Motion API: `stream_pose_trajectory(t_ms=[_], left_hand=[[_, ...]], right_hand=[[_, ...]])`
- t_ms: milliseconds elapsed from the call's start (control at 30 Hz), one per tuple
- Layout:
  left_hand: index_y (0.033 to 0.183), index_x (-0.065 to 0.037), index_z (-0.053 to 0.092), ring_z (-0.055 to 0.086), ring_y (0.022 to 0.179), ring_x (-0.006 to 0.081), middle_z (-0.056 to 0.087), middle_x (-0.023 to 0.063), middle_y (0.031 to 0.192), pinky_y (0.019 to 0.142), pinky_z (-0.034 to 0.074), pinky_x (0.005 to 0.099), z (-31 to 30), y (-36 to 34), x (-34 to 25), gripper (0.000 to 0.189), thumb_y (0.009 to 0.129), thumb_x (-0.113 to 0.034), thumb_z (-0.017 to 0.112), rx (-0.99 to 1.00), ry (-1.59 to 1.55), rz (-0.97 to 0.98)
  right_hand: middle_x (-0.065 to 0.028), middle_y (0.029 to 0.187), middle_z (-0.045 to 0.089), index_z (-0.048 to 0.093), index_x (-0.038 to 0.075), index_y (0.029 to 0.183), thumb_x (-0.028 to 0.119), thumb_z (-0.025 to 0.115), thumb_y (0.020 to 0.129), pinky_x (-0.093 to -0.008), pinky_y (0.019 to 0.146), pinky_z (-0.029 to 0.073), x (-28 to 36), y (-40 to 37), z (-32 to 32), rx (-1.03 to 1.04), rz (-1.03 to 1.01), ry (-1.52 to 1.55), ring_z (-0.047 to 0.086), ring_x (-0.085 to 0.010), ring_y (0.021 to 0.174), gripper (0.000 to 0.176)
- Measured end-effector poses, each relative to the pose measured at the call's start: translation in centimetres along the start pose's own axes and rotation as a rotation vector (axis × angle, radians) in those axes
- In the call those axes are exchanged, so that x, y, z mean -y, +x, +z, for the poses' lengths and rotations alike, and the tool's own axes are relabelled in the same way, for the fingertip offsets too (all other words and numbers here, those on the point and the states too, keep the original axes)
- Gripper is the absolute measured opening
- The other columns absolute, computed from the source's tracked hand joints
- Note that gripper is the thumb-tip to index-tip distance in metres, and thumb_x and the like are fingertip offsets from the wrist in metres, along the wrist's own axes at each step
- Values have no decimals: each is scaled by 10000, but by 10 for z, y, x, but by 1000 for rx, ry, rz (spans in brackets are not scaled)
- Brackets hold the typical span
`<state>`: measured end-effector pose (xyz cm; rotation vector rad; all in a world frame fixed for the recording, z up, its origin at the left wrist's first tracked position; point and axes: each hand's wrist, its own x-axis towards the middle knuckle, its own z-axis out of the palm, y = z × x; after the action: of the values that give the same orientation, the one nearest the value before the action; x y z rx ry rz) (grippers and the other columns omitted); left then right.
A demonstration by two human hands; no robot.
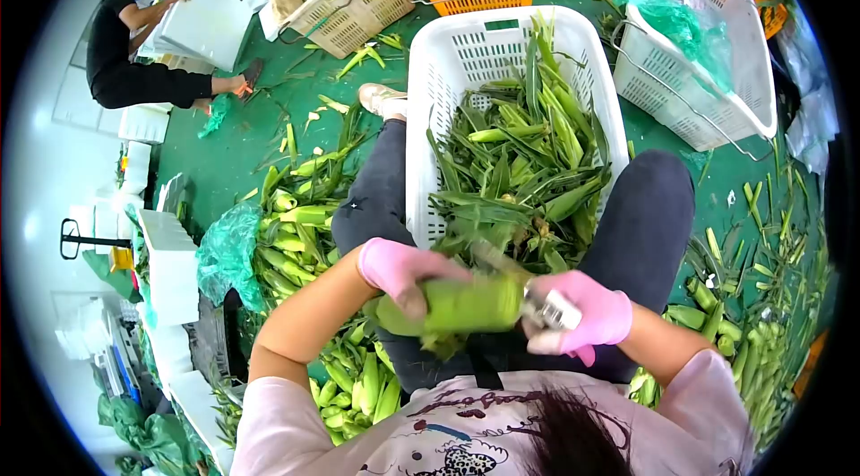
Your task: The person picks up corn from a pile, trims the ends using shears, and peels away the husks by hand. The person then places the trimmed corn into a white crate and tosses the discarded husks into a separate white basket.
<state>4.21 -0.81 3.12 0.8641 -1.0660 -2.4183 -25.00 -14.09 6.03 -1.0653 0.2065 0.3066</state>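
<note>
Dark hair (578,431) and a pale pink printed shirt (448,427) lie nearest the camera, at 6 o'clock. Just beyond, over the person's lap, is a green ear of corn (479,304), its long axis running roughly from 9 to 3 o'clock. The left hand (408,274), in a pink glove, grips its 9 o'clock part; motion blur hides which end is the tip, and the fingers cover some of the husk. The right hand (582,310), also pink-gloved, is closed around a silvery tool (554,308) at the ear's 3 o'clock end. A smeared strip angling toward 11 o'clock is probably its blade, though whether it touches the ear cannot be told. At 12 o'clock, between the knees, a white basket (417,118) holds loose green husks (528,145); the arms and left knee partly cover a corn pile (300,230) at 10 o'clock.
</note>
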Motion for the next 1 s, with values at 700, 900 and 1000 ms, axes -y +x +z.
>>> stream_pose_trajectory(t_ms=[700, 900, 1000], left_hand=[[1312, -56, 514, 554, 1245, 271, 608, 75, 1261, 1111, 425, 441, 62, 82, 23, 638, 923, -551, 619, -1410, -1046, 1275], [1106, -84, 589, 650, 905, 294, 657, 73, 967, 794, 555, 448, 20, 41, 67, 657, 915, -709, 526, -439, -1314, 1166], [1088, -121, 618, 650, 822, 305, 655, 100, 913, 697, 547, 432, 21, 46, 69, 742, 886, -811, 431, 168, -1202, 1040]], right_hand=[[-146, 1005, 615, 479, -17, 1326, 201, 793, 695, -372, 841, 532, -45, 68, 8, -732, -247, -679, 640, -268, 899, 738], [-61, 885, 647, 597, 37, 1217, 185, 770, 760, -342, 738, 532, -35, 41, 10, 46, -172, -490, 634, -176, 758, 511], [-17, 868, 634, 570, -6, 1293, 174, 717, 845, -265, 734, 495, -46, 42, 31, 379, 58, -153, 559, -88, 758, 505]])
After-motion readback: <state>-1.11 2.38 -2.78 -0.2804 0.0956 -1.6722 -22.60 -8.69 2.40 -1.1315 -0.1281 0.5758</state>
